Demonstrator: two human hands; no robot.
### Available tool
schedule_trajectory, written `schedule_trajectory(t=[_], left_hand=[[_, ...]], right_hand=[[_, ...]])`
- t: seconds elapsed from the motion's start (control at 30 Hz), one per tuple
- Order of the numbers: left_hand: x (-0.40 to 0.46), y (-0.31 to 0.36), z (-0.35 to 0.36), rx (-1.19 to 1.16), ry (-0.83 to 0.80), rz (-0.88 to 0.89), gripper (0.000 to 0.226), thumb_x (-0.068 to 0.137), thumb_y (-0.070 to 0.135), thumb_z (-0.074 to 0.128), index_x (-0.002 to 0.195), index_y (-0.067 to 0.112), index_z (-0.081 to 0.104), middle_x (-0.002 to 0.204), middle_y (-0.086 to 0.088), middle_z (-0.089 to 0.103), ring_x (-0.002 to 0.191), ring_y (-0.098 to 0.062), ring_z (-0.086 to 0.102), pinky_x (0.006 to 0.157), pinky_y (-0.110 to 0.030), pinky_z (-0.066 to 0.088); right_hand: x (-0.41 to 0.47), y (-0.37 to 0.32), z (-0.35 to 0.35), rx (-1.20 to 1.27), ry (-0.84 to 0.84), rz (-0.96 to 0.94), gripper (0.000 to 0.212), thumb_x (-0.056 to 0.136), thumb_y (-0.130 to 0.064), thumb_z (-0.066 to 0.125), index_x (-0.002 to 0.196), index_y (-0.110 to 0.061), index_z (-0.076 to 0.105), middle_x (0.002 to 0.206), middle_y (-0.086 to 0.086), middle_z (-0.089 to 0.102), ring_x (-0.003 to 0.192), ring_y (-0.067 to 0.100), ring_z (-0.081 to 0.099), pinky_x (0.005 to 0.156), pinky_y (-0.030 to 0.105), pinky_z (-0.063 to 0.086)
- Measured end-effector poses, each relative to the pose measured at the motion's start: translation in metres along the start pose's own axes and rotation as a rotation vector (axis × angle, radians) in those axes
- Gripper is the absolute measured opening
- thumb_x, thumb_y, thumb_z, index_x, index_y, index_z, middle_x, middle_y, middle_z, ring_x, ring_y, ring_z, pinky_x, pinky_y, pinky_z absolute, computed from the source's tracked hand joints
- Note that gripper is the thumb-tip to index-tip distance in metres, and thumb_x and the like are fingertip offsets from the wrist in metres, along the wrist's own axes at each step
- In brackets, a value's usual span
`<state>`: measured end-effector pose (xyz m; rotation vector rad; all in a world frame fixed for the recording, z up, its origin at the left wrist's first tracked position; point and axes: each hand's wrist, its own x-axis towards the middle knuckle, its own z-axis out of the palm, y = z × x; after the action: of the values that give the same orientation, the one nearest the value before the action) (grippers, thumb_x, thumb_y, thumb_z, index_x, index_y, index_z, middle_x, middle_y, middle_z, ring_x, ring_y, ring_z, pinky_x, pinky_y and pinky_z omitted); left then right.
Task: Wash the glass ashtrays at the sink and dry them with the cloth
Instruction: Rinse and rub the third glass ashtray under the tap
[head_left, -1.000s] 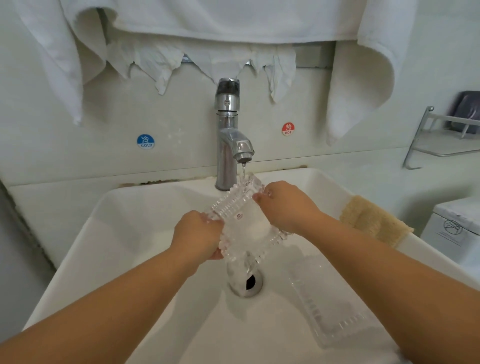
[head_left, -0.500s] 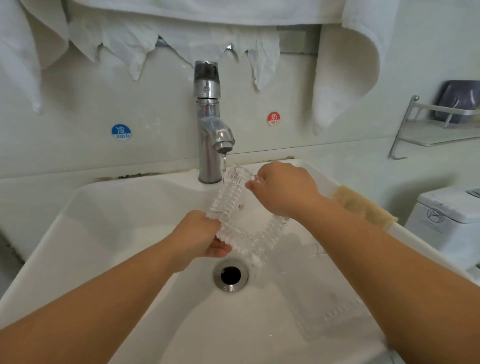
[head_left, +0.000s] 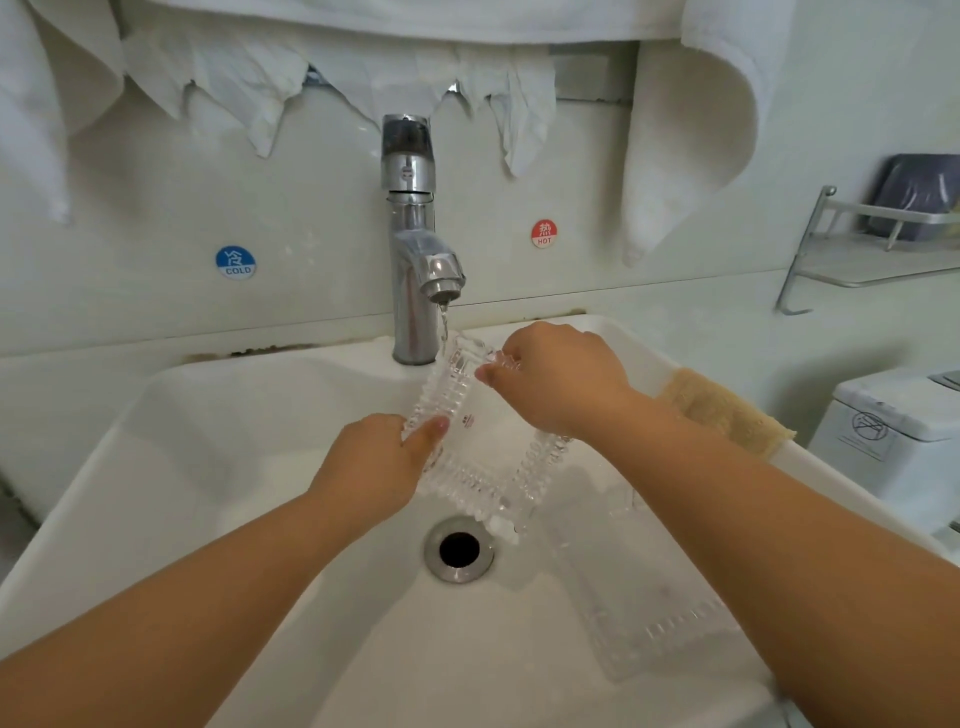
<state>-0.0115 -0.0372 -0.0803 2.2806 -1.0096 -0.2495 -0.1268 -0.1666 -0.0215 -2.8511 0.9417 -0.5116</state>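
Observation:
I hold a square, ridged glass ashtray (head_left: 485, 457) tilted under the chrome tap (head_left: 413, 244), where a thin stream of water runs onto its upper edge. My left hand (head_left: 374, 462) grips its left edge, thumb on top. My right hand (head_left: 556, 379) pinches its upper right edge. A second clear glass ashtray (head_left: 649, 608) lies flat in the white sink (head_left: 208, 519) to the right of the drain (head_left: 460, 548), partly under my right forearm. A tan cloth (head_left: 722, 410) rests on the sink's right rim.
White towels (head_left: 691, 114) and torn white paper (head_left: 249, 83) hang on the wall above the tap. A metal shelf (head_left: 872, 249) is on the right wall, and a white toilet tank (head_left: 893, 431) stands right of the sink. Cold and hot stickers flank the tap.
The ashtray has tipped a little steeper under the stream and my right hand has slid up along its top edge. The camera view shifted slightly.

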Motion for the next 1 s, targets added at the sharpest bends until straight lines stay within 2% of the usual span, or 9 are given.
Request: schedule_trajectory(t=[0.13,0.2,0.33,0.43,0.57,0.63,0.7,0.87,1.0], left_hand=[[0.005,0.007,-0.001,-0.198,-0.102,-0.033,0.025,0.099,0.02,0.044,0.08,0.006,0.051,0.074,-0.01,0.051,0.064,-0.021,0.046,0.059,-0.028,0.036],[0.005,0.012,-0.004,-0.306,-0.143,-0.09,0.019,0.097,0.012,0.046,0.079,0.009,0.052,0.067,-0.007,0.047,0.06,-0.018,0.042,0.057,-0.025,0.034],[0.008,0.006,-0.003,-0.189,-0.069,-0.044,0.029,0.097,0.02,0.049,0.072,0.005,0.055,0.065,-0.006,0.056,0.057,-0.018,0.054,0.063,-0.027,0.043],[0.01,0.007,-0.004,-0.176,-0.001,-0.026,0.04,0.095,0.036,0.056,0.078,0.001,0.062,0.059,-0.004,0.06,0.05,-0.015,0.056,0.054,-0.025,0.044],[0.01,0.013,-0.002,-0.079,0.06,-0.02,0.056,0.09,0.056,0.052,0.069,0.004,0.055,0.068,-0.014,0.063,0.064,-0.025,0.059,0.062,-0.034,0.045],[0.009,0.016,-0.001,-0.093,0.038,-0.025,0.053,0.094,0.052,0.05,0.074,0.003,0.057,0.074,-0.014,0.063,0.069,-0.025,0.059,0.064,-0.033,0.044],[0.009,0.018,0.002,-0.166,-0.042,-0.038,0.04,0.099,0.035,0.047,0.087,0.0,0.062,0.08,-0.015,0.064,0.072,-0.025,0.058,0.068,-0.034,0.046],[0.006,0.024,0.0,-0.416,-0.283,-0.194,0.015,0.096,0.012,0.049,0.089,0.01,0.062,0.068,-0.005,0.053,0.06,-0.015,0.049,0.058,-0.023,0.042],[0.006,0.013,-0.008,-0.188,-0.231,-0.074,0.029,0.095,0.023,0.053,0.07,0.009,0.056,0.06,-0.005,0.058,0.049,-0.014,0.052,0.052,-0.022,0.043]], right_hand=[[0.004,0.006,-0.001,0.055,-0.008,0.075,0.045,0.096,-0.046,0.046,0.062,-0.018,0.038,0.06,-0.002,0.046,0.055,0.016,0.044,0.051,0.027,0.023],[0.003,0.006,0.0,0.041,0.007,0.068,0.045,0.096,-0.046,0.045,0.062,-0.018,0.037,0.059,-0.003,0.044,0.054,0.015,0.041,0.051,0.027,0.022],[0.002,0.002,0.0,-0.005,0.033,0.048,0.046,0.097,-0.045,0.044,0.062,-0.018,0.035,0.06,-0.003,0.044,0.053,0.013,0.04,0.05,0.027,0.021],[0.004,0.006,-0.001,0.0,0.027,0.069,0.045,0.097,-0.046,0.044,0.062,-0.019,0.036,0.06,-0.003,0.045,0.053,0.013,0.041,0.05,0.027,0.023],[0.006,0.008,-0.003,0.036,0.013,0.094,0.046,0.096,-0.047,0.047,0.061,-0.018,0.038,0.058,-0.003,0.044,0.053,0.014,0.042,0.05,0.028,0.025],[0.006,0.008,-0.004,0.016,0.018,0.094,0.045,0.095,-0.047,0.047,0.063,-0.017,0.041,0.061,-0.003,0.047,0.055,0.014,0.044,0.052,0.028,0.027],[0.006,0.01,-0.007,0.013,0.023,0.107,0.043,0.095,-0.047,0.048,0.065,-0.015,0.044,0.063,-0.002,0.05,0.057,0.015,0.046,0.052,0.029,0.027],[0.005,0.013,-0.009,-0.044,0.024,0.083,0.046,0.094,-0.047,0.049,0.061,-0.017,0.038,0.058,-0.002,0.045,0.052,0.015,0.042,0.05,0.028,0.022],[0.004,0.01,-0.005,0.025,-0.013,0.041,0.048,0.093,-0.048,0.051,0.059,-0.017,0.038,0.057,-0.002,0.045,0.053,0.015,0.043,0.05,0.028,0.024]])
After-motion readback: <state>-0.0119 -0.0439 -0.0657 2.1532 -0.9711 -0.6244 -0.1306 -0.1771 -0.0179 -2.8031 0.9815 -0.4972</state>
